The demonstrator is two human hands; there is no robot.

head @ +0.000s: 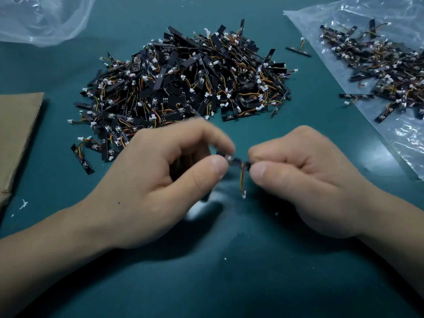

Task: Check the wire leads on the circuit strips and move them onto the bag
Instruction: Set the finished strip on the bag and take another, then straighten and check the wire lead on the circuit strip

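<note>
Above the worktop [229,283], left hand [160,180] and right hand [305,180] pinch one circuit strip [237,161] by its ends, wire lead [242,180] dangling. Most strips wait in the pile [183,83]; fewer lie on the bag [390,138], so much seems left.

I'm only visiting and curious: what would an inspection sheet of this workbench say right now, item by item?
Surface: teal mat covering the table.
Job's things: large pile of circuit strips mid-table; smaller batch lying on the bag at right; one loose strip between them.
Clutter: white scraps on the mat at left.
Grippers: left hand and right hand each pinch an end of the held strip; the left is blurred.
Cables: wire lead hangs from the held strip, ending in a white connector.
Surroundings: cardboard at left edge; clear plastic sheet at far left.
</note>
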